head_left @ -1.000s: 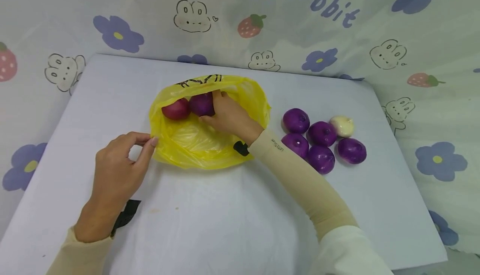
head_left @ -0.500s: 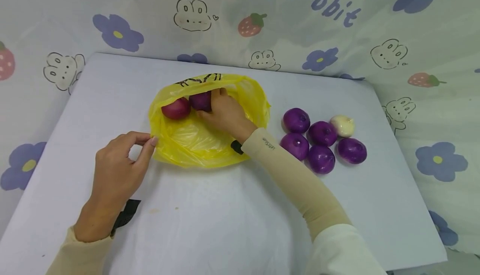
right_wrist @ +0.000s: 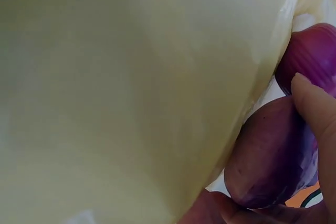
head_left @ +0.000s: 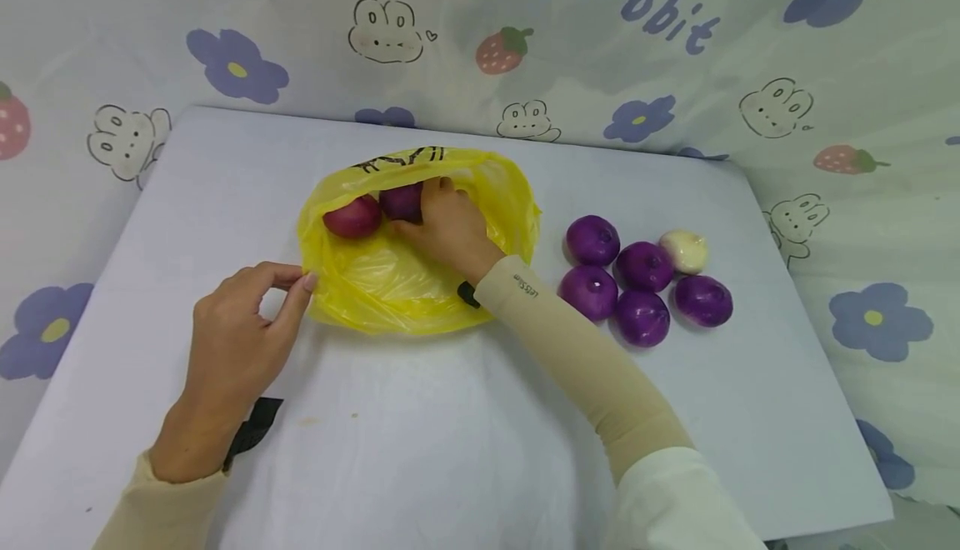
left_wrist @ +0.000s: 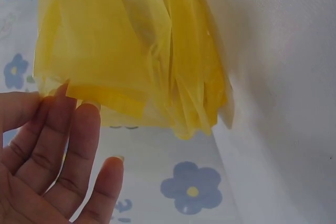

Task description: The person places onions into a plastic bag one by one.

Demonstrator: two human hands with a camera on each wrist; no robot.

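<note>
A yellow plastic bag (head_left: 390,283) lies with its mouth facing me. At the left edge of that mouth, my left hand (head_left: 240,333) pinches the plastic between thumb and forefinger; the other fingers (left_wrist: 84,135) stay apart from it in the left wrist view. Inside the bag, my right hand (head_left: 453,229) grips a purple onion (head_left: 401,202) with the thumb on its near side. Beside that onion rests a redder onion (head_left: 354,218). Both onions show in the right wrist view, the gripped onion (right_wrist: 268,153) below the redder one. The bag's upper flap hides part of the right fingers.
To the right of the bag, several purple onions (head_left: 643,318) sit in a cluster on the white table (head_left: 420,450). A pale, whitish bulb (head_left: 686,252) touches the group's back right. Behind the table hangs a patterned cloth (head_left: 300,0).
My right hand has shifted a little left and deeper into the bag with the purple onion, then stayed nearly still. The left hand keeps its pinch on the bag's edge.
</note>
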